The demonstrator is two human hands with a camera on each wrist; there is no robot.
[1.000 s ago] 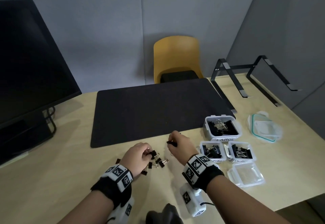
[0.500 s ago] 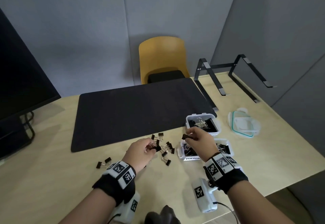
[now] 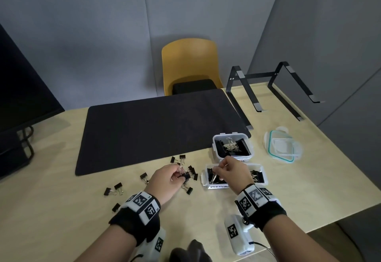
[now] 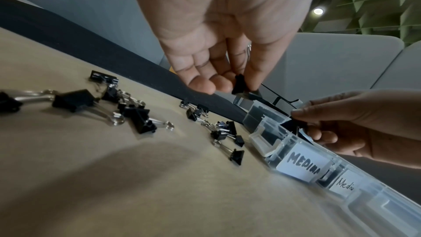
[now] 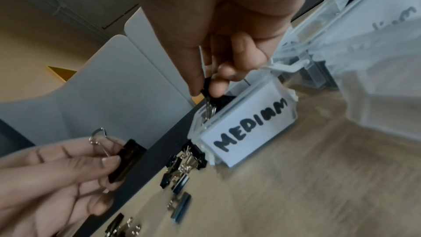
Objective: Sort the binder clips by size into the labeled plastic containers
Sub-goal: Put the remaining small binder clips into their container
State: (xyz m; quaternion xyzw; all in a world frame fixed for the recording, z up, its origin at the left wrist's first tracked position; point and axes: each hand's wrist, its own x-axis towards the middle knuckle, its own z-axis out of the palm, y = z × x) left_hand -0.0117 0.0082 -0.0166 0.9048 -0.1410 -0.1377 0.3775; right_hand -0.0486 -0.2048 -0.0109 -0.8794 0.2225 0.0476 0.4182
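Observation:
Several black binder clips lie loose on the wooden table. My left hand hovers over that pile and pinches one black clip, also visible in the right wrist view. My right hand pinches another black clip just above the open clear container labelled MEDIUM, which holds clips. A second small container sits to its right, partly hidden by my right hand. Behind them stands the larger open container with big clips inside.
A black desk mat covers the table's middle. A loose lid with a green seal lies right of the containers. A black laptop stand is at the back right, a monitor at the left, a yellow chair behind.
My right hand carried a clip from the pile rightwards and now holds it over the MEDIUM container. My left hand stayed at the pile and now holds a clip.

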